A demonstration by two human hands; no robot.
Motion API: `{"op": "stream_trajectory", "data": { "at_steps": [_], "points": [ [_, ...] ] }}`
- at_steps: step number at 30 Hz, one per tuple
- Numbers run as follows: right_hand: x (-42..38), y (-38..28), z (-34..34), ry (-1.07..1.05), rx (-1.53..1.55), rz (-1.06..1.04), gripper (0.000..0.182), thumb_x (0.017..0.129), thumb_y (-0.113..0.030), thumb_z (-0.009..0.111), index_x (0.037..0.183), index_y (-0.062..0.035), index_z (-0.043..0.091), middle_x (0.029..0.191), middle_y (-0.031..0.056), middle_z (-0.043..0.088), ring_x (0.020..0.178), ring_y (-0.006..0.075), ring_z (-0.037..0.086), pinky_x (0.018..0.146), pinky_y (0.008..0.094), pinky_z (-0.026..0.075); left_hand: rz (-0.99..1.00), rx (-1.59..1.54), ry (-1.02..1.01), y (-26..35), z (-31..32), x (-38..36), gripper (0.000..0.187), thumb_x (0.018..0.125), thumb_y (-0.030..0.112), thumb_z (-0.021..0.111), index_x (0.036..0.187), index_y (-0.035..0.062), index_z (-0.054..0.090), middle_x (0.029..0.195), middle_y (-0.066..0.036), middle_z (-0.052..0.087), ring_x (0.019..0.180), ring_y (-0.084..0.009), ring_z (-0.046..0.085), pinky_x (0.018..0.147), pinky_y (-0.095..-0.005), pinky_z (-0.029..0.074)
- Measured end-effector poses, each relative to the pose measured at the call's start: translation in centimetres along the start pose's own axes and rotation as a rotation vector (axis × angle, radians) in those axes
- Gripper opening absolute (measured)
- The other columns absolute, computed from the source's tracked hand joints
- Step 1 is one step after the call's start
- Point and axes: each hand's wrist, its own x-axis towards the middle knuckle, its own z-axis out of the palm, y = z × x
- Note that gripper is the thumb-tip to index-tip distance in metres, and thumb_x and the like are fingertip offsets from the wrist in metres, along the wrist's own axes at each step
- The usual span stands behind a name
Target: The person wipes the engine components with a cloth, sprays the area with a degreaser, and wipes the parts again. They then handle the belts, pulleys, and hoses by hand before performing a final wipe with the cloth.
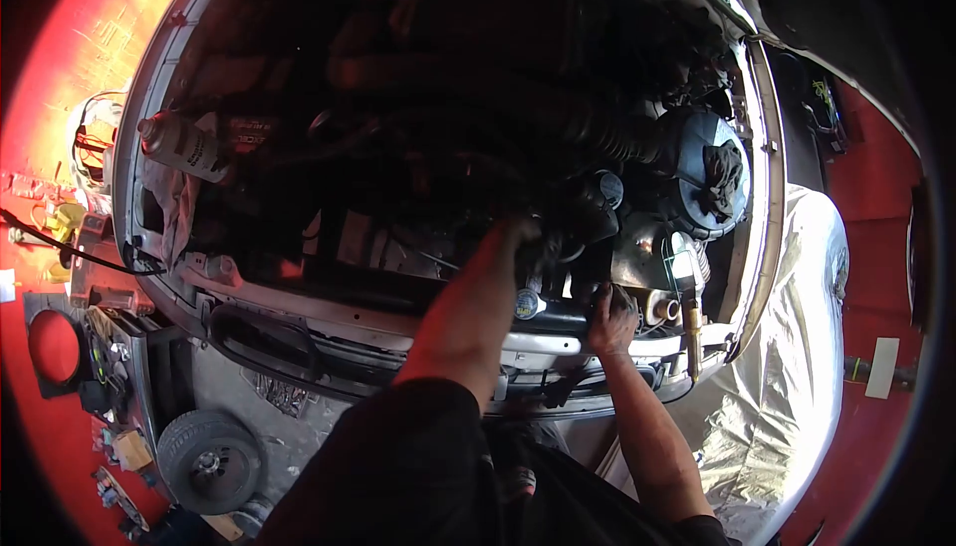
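Note:
My left hand reaches down into the dark middle of a car's engine bay, near a black cap and some hoses. Its fingers are lost in shadow and blur. Close to the front edge of the bay, my right hand has curled fingers around or against a dark part that I cannot make out. Between the two hands sits a round cap with a pale label on the front panel. Right of my right hand is a lit work lamp with a brownish handle, beside a metal cover.
A round air filter housing with a dark rag on it sits at right. At left, a spray can lies near a pale cloth. A wheel lies on the floor; a silvery cover drapes at right.

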Motion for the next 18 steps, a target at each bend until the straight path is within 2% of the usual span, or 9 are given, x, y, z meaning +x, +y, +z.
{"op": "stream_trajectory", "data": {
  "at_steps": [4, 7, 10, 14, 15, 18],
  "points": [
    [1.3, -1.0, -1.6, -0.211, 0.214, 0.346, 0.036, 0.104, -0.026, 0.041, 0.095, -0.0012, 0.064, 0.093, 0.019, 0.069, 0.088, 0.0408, 0.063, 0.08, 0.0495, 0.044, 0.034, -0.03, -0.041, -1.2, -2.8, 0.4, 0.031, 0.088, 0.008, 0.068, 0.118, 0.0031, 0.07, 0.111, -0.014, 0.072, 0.099, -0.0274, 0.068, 0.088, -0.0376, 0.055],
    [1.7, -1.5, -2.1, -0.186, 0.253, 0.367, 0.04, 0.105, -0.028, 0.039, 0.09, -0.0019, 0.065, 0.091, 0.0196, 0.069, 0.088, 0.0408, 0.063, 0.08, 0.0485, 0.044, 0.001, -0.008, 0.031, -1.9, -4.8, 1.3, 0.031, 0.088, 0.008, 0.068, 0.118, 0.0033, 0.07, 0.111, -0.014, 0.072, 0.099, -0.0285, 0.069, 0.087, -0.0382, 0.055],
    [1.6, -1.4, -2.1, -0.187, 0.233, 0.348, 0.04, 0.105, -0.028, 0.039, 0.091, -0.0013, 0.065, 0.092, 0.0194, 0.069, 0.087, 0.0409, 0.063, 0.08, 0.049, 0.043, -0.021, 0.033, 0.105, -0.3, -2.6, 1.4, 0.031, 0.087, 0.008, 0.068, 0.118, 0.0035, 0.07, 0.111, -0.015, 0.072, 0.098, -0.0296, 0.069, 0.087, -0.0388, 0.055],
    [0.7, -0.9, -0.9, -0.12, 0.179, 0.296, 0.04, 0.105, -0.028, 0.039, 0.094, -0.0012, 0.066, 0.092, 0.0197, 0.068, 0.089, 0.0414, 0.063, 0.084, 0.0504, 0.045, -0.026, 0.05, 0.097, -0.5, -3.0, 1.5, 0.03, 0.087, 0.009, 0.068, 0.117, 0.0039, 0.07, 0.111, -0.015, 0.072, 0.098, -0.0311, 0.069, 0.086, -0.0395, 0.056],
    [1.1, -1.2, -1.6, -0.234, 0.177, 0.356, 0.041, 0.106, -0.03, 0.038, 0.096, -0.0013, 0.066, 0.095, 0.0197, 0.069, 0.092, 0.0419, 0.064, 0.088, 0.0516, 0.045, -0.026, 0.053, 0.096, -0.4, -3.2, 1.6, 0.03, 0.087, 0.009, 0.068, 0.117, 0.0039, 0.07, 0.111, -0.016, 0.072, 0.098, -0.0314, 0.069, 0.086, -0.0397, 0.056],
    [1.5, -1.3, -2.1, -0.249, 0.238, 0.397, 0.042, 0.106, -0.031, 0.038, 0.098, -0.0013, 0.066, 0.098, 0.0194, 0.07, 0.093, 0.0423, 0.064, 0.088, 0.0532, 0.045, -0.033, 0.062, 0.105, 0.1, -2.2, 1.5, 0.03, 0.087, 0.01, 0.067, 0.117, 0.0042, 0.07, 0.111, -0.016, 0.072, 0.097, -0.0325, 0.069, 0.086, -0.0403, 0.056]
  ]
}}
